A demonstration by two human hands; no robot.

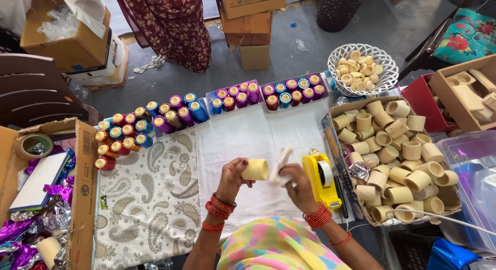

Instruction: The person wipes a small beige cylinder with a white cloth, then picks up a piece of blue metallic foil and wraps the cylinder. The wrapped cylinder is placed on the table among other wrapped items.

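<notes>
We hold a cream tube and a white strip just left of the yellow tape dispenser.
Left hand pinches the tube, long axis sideways, open end toward our right hand, which grips the strip touching it. Box of bare tubes sits right of the dispenser; foil-wrapped tubes lie beyond it.

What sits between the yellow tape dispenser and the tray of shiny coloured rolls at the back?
In the head view, only bare white cloth lies between the yellow tape dispenser and the tray of shiny rolls; nothing else rests on that stretch.
</notes>
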